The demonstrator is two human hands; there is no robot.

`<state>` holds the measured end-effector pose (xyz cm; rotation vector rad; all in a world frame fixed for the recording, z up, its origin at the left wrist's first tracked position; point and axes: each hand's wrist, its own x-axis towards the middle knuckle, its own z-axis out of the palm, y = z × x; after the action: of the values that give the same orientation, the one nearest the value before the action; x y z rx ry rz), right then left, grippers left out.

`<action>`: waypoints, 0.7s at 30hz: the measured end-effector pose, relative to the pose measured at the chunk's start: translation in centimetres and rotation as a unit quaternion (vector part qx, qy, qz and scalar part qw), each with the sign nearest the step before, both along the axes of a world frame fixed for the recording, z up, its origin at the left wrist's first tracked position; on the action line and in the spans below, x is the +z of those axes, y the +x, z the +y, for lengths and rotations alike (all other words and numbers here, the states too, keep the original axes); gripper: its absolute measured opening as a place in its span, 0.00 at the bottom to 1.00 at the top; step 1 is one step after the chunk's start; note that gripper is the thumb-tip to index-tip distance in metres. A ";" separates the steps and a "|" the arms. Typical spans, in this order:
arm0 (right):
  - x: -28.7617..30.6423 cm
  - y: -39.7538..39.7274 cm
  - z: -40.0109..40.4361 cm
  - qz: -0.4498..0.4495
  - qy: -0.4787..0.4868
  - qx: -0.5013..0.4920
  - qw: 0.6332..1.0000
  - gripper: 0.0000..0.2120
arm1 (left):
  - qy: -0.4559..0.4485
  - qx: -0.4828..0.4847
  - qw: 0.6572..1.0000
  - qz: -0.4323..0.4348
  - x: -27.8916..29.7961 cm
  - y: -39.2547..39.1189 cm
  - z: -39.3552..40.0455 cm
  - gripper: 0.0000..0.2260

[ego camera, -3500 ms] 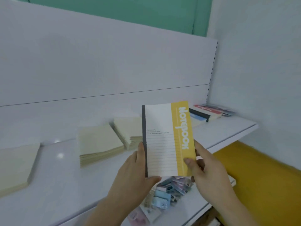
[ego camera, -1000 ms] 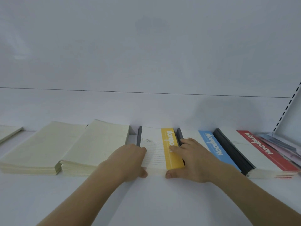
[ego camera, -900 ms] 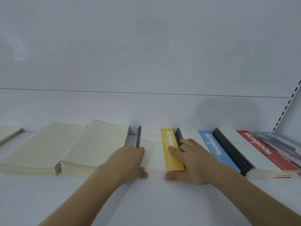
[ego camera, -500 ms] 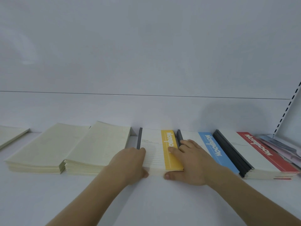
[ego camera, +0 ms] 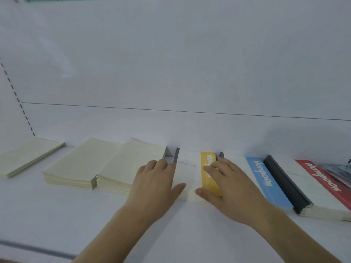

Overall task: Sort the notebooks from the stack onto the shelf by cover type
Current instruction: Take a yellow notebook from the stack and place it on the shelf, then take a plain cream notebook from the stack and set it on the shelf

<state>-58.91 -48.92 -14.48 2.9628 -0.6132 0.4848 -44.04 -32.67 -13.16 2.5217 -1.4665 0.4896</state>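
Fingers (ego camera: 212, 168) flat on yellow notebook (ego camera: 208, 168)

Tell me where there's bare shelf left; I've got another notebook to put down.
Bare shelf runs along the front, before the cream stacks. A gap lies between the far-left cream stack and those. Rightward, yellow, blue and red stacks crowd together.

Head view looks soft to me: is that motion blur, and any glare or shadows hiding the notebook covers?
Head view: mild blur on both hands, left hand, right hand; soft glare on the back panel; faint shadow behind the stacks; yellow notebook lettering smeared.
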 end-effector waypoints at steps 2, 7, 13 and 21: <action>-0.4 0.8 1.1 -0.026 0.010 -0.003 1.000 0.40 | -0.050 -0.008 0.999 -0.005 -0.7 0.4 1.0 0.23; -0.2 3.5 5.7 -0.034 0.011 -0.002 0.999 0.40 | -0.085 0.007 0.996 -0.007 -1.5 2.7 5.4 0.24; 1.2 8.4 13.6 -0.022 0.013 0.015 1.000 0.42 | -0.114 0.036 0.993 -0.011 -1.3 7.1 13.4 0.25; 0.8 17.3 26.6 -0.002 0.025 0.018 1.000 0.43 | -0.097 0.087 0.991 0.009 -2.1 16.1 27.1 0.28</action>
<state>-41.63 -22.29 -13.72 3.0251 -0.5813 0.4860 -27.97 -5.61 -15.24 2.5009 -1.1365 0.6038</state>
